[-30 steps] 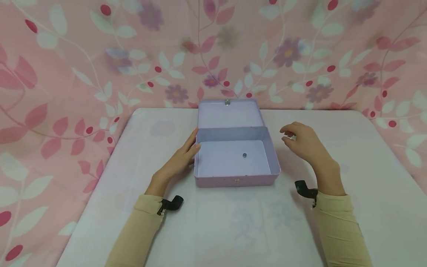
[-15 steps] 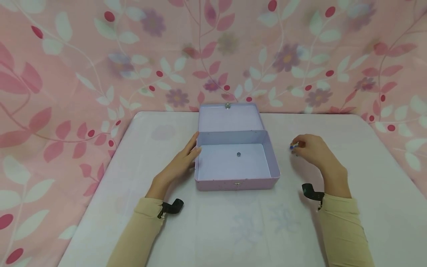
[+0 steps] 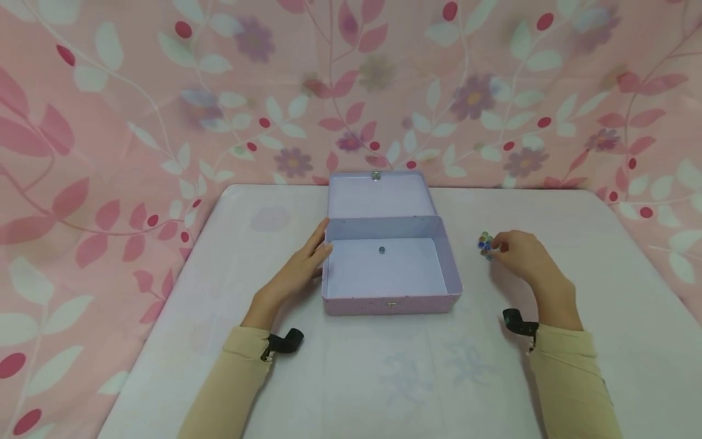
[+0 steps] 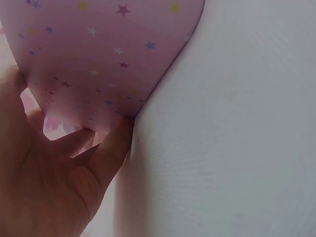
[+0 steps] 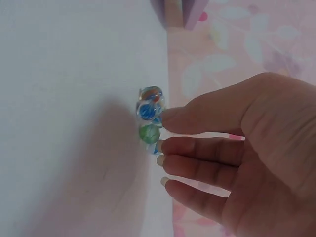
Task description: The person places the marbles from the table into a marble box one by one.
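Note:
A lilac tin box (image 3: pixel 392 305) stands with its lid (image 3: pixel 381 195) tipped back. Inside it a single marble (image 3: pixel 381 250) lies on the pale floor. My left hand (image 3: pixel 298 268) rests against the box's left side, thumb near the rim. In the left wrist view, the thumb and fingers (image 4: pixel 111 153) touch the pink, star-printed outer wall (image 4: pixel 108 59). To the right of the box, my right hand (image 3: pixel 523 256) reaches to a cluster of glass marbles (image 5: pixel 149 133) in blue, green and orange. Its thumb and fingertips are close behind them, set apart; contact is partly hidden.
A white cloth (image 3: pixel 362 378) covers the table. Behind it hangs a pink floral curtain (image 3: pixel 351 91). A metal clasp (image 3: pixel 376 175) sits on the lid's edge. Each sleeve carries a black wrist camera (image 3: pixel 287 341).
My right hand has moved from beside the box, rightward and down to the marble cluster. The marble inside the box has rolled left. My left hand has stayed on the box.

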A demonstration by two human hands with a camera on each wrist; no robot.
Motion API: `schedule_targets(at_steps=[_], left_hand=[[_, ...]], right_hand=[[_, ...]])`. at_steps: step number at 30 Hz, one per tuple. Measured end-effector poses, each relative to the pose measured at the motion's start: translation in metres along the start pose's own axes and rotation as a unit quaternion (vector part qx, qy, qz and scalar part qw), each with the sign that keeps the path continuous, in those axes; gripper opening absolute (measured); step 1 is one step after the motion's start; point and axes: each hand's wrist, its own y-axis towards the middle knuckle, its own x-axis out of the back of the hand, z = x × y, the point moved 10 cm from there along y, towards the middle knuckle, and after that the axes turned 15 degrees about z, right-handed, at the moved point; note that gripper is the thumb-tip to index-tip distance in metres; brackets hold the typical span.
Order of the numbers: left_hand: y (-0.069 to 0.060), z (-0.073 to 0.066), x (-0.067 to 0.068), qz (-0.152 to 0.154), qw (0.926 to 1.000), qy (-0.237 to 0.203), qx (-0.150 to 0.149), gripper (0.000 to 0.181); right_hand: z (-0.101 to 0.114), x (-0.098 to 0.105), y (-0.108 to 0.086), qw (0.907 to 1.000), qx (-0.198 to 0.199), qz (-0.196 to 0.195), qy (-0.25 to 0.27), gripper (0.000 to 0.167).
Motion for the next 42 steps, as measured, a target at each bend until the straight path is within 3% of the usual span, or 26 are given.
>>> schedule_targets(at_steps=[3, 9, 17, 27, 37, 42], left_hand=[[0.004, 0.008, 0.003, -0.008, 1.0000, 0.004, -0.002, 0.065], [0.000, -0.003, 0.000, -0.004, 1.0000, 0.007, 0.001, 0.065], [0.014, 0.021, 0.005, -0.008, 0.9998, 0.018, -0.001, 0.064], [0.013, 0.023, 0.003, -0.022, 0.9994, 0.024, -0.010, 0.064], [0.011, 0.022, 0.006, -0.032, 0.9990, 0.030, -0.007, 0.065], [0.011, 0.022, 0.007, -0.031, 0.9991, 0.027, -0.005, 0.066]], right_hand=[[-0.004, -0.003, 0.001, 1.0000, 0.000, -0.001, -0.002, 0.025], [-0.004, -0.006, 0.001, 1.0000, 0.002, 0.001, -0.002, 0.023], [-0.004, -0.008, 0.000, 0.9999, -0.010, 0.009, 0.002, 0.020], [-0.002, -0.003, -0.005, 0.9999, 0.000, -0.015, 0.005, 0.024], [0.031, 0.020, -0.015, 0.9946, 0.056, -0.088, 0.000, 0.022], [0.048, 0.028, -0.018, 0.9913, 0.078, -0.106, -0.003, 0.017]])
